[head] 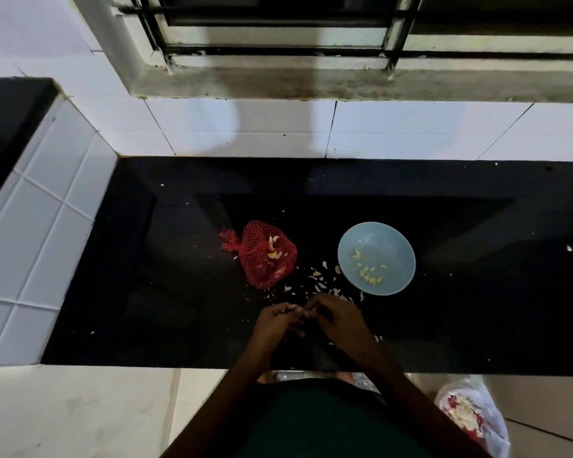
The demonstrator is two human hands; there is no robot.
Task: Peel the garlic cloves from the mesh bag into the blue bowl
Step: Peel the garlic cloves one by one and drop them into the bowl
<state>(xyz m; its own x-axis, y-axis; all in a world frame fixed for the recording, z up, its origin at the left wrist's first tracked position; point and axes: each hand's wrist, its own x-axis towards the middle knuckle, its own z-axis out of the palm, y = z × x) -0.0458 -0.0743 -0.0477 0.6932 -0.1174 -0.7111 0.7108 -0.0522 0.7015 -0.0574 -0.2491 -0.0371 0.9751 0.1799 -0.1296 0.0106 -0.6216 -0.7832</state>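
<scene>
Worktop (179,292): black and glossy, with white tiled wall (245,127) behind it and at its left end.
Mesh bag (265,256): red, lying on the worktop left of centre. Its knotted end points left, and a few unpeeled cloves show through the net.
Blue bowl (387,239): upright on the worktop, right of the mesh bag and apart from it.
Peeled cloves (371,277): a small scatter lying inside the blue bowl, toward its near side.
Garlic skins (321,282): loose flakes on the worktop between the bag, the bowl and the hands.
Left hand (277,320): fingers curled, pinching a garlic clove (303,314) at the fingertips.
Right hand (339,320): fingers curled, meeting the left hand at the same clove, above the near part of the worktop.
Plastic bag (473,414): on the floor, lower right.
</scene>
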